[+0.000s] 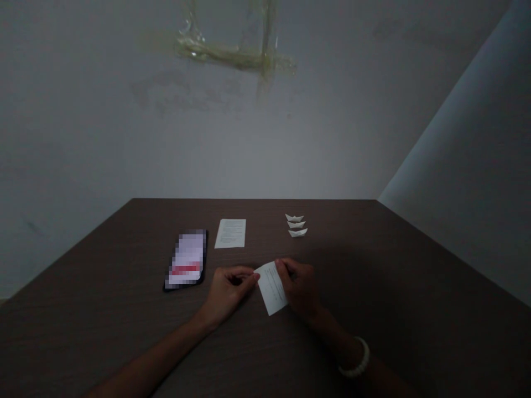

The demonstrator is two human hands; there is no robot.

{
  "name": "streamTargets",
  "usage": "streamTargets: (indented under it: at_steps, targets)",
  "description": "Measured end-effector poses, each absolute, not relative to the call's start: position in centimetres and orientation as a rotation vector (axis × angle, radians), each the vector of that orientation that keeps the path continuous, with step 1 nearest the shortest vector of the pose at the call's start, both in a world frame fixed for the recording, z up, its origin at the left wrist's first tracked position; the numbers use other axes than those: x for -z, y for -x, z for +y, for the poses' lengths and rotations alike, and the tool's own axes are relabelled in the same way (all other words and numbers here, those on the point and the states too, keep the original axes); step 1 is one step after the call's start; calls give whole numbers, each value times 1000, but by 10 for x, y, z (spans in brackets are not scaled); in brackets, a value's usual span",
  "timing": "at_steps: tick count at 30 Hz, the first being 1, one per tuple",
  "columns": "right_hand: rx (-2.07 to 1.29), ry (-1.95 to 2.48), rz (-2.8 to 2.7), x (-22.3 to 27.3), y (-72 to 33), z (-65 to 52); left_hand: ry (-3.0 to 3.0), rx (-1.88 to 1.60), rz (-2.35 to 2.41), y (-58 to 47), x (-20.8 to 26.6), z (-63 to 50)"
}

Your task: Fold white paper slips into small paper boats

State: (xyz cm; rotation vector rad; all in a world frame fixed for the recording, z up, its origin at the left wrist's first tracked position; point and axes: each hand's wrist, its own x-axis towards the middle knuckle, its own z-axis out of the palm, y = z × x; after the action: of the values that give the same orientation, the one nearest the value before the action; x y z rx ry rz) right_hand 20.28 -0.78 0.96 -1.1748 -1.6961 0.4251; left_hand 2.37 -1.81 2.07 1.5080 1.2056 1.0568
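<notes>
A small printed sheet of paper (271, 290) is held between my two hands above the dark table. My left hand (228, 287) pinches its upper left corner between thumb and forefinger. My right hand (301, 284) grips the right side, thumb on top and the other fingers behind the sheet, where they are partly hidden. Beyond my right hand, three little folded paper boats (296, 225) stand one behind another. Printed paper (230, 233) lies flat beyond my left hand.
A smartphone (186, 260) with a blurred-out screen lies to the left of my left hand. The brown table (103, 309) reaches back to a grey wall (249, 149) with yellowish tape on it. A pale slanted surface (464, 138) rises at the right.
</notes>
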Motion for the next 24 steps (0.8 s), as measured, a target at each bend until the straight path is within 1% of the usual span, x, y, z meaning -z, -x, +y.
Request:
streamTargets:
  at_steps: [6, 13, 16, 20, 24]
  targets:
    - [-480, 1189, -1671, -9, -203, -7, -1508, -1079, 1203, -24, -19, -17]
    - [-922, 1135, -1515, -7, -202, -1, -1544, -1059, 1174, -22, -19, -17]
    - [-1059, 1088, -1463, -8, -203, 0, -1547, -1050, 1156, -22, -19, -17]
    - [-1128, 1050, -1425, -11, -205, 0, -1523, -1053, 1177, -22, -20, -18]
    - [-1110, 1057, -1438, -12, -208, 1, -1505, -1052, 1147, -22, -22, -19]
